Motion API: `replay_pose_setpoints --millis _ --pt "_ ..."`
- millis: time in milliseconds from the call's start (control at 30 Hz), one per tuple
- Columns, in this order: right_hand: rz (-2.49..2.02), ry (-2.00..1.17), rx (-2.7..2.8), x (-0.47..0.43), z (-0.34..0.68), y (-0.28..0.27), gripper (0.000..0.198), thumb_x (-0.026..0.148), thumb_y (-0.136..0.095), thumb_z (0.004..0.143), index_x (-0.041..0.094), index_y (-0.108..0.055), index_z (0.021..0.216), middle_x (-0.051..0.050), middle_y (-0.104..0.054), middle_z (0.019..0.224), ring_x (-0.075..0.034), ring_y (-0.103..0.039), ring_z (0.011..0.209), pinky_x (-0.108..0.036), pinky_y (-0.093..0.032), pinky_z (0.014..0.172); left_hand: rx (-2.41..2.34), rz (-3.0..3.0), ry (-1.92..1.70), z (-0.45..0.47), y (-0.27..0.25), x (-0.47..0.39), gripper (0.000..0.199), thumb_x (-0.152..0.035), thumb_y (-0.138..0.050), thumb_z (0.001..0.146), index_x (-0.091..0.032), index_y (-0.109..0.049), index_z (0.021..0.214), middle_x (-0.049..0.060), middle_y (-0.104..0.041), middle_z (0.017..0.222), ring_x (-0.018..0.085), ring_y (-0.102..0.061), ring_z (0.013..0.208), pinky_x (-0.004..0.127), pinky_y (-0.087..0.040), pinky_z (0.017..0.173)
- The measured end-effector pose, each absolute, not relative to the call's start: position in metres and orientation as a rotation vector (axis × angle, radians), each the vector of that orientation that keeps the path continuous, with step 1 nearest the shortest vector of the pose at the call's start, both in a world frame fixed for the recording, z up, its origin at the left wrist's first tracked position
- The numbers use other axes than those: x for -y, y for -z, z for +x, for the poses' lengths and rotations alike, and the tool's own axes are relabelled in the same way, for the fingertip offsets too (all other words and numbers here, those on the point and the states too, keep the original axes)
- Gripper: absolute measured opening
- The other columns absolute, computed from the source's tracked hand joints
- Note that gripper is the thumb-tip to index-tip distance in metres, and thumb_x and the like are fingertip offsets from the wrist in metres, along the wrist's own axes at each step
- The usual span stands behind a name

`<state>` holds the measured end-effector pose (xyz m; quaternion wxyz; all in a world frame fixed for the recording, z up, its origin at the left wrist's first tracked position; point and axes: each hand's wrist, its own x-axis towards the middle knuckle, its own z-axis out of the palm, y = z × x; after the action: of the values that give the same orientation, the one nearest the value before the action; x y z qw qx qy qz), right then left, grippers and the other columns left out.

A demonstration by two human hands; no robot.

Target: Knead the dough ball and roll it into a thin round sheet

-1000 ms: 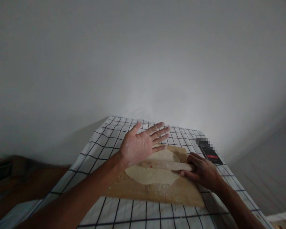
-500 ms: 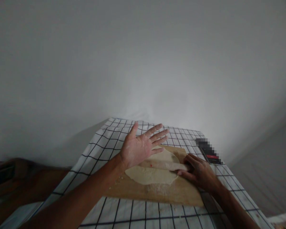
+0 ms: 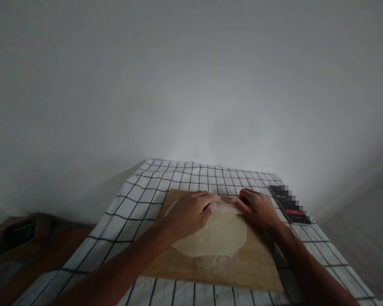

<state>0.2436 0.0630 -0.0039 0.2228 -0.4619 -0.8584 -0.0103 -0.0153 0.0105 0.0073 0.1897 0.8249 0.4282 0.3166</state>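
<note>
A thin, pale sheet of dough (image 3: pixel 215 238) lies flat on a wooden board (image 3: pixel 245 272), with flour dusted along its near edge. Across the far part of the dough runs a light wooden rolling pin (image 3: pixel 230 209), only a short stretch of it showing between my hands. My left hand (image 3: pixel 191 210) is curled over the left part of the pin, palm down, hiding most of it. Fingers of my right hand (image 3: pixel 255 207) are bent round the pin's right end.
A white cloth with dark grid lines (image 3: pixel 166 293) covers the table. A phone (image 3: pixel 292 208), partly pixelated, lies at the table's right edge. Behind the table rises a plain wall (image 3: pixel 191 85). A brown wooden piece of furniture (image 3: pixel 51 238) stands low at the left.
My left hand was raised, open with its palm showing; it has come down onto the rolling pin. My right hand and the pin have moved away from me, toward the dough's far edge.
</note>
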Motion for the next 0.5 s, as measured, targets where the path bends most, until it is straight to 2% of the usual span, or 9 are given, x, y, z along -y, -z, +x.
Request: replay_pose_setpoints --millis 67,167,333,400,500 --pt "-1.325 0.049 2.329 -0.063 0.248 0.008 0.047 0.052 -0.037 0.103 0.022 -0.06 0.076 -0.004 -0.066 0.076 -0.016 -0.059 0.066 -0.027 -0.034 0.059 -1.305 2.453 -0.84 -0.014 -0.004 -0.012 0.027 -0.027 -0.046 0.098 -0.022 -0.068 0.113 0.006 -0.071 0.112 0.023 -0.061 0.108 0.039 -0.045 0.098" --pt "-1.387 0.095 2.268 -0.062 0.255 0.012 0.05 0.047 -0.032 0.105 0.022 -0.061 0.073 -0.007 -0.067 0.077 -0.018 -0.06 0.068 -0.029 -0.036 0.06 -1.408 2.547 -0.803 -0.014 -0.009 -0.014 0.019 -0.027 -0.05 0.097 -0.019 -0.067 0.092 0.006 -0.067 0.097 0.022 -0.06 0.098 0.034 -0.046 0.087" --pt "-1.417 0.082 2.26 -0.066 0.259 0.018 0.057 0.045 -0.028 0.106 0.022 -0.058 0.064 -0.007 -0.064 0.064 -0.019 -0.057 0.057 -0.032 -0.036 0.057 -1.472 2.515 -0.713 -0.008 -0.014 -0.006 0.023 -0.03 -0.046 0.099 -0.021 -0.061 0.085 0.003 -0.063 0.088 0.018 -0.059 0.079 0.029 -0.043 0.069" --pt "-1.406 0.086 2.266 -0.067 0.259 0.02 0.055 0.044 -0.028 0.106 0.022 -0.06 0.066 -0.008 -0.065 0.067 -0.02 -0.059 0.062 -0.033 -0.04 0.061 -1.494 2.537 -0.708 -0.002 -0.011 -0.003 0.021 -0.029 -0.045 0.099 -0.021 -0.06 0.086 0.003 -0.064 0.09 0.019 -0.06 0.082 0.031 -0.043 0.071" --pt "-1.362 0.114 2.278 -0.067 0.256 0.021 0.049 0.037 -0.025 0.107 0.021 -0.064 0.081 -0.01 -0.068 0.086 -0.023 -0.063 0.085 -0.036 -0.047 0.078 -1.56 2.608 -0.734 0.007 -0.005 0.0 0.023 -0.024 -0.041 0.1 -0.021 -0.06 0.088 0.005 -0.065 0.095 0.022 -0.059 0.093 0.036 -0.044 0.083"
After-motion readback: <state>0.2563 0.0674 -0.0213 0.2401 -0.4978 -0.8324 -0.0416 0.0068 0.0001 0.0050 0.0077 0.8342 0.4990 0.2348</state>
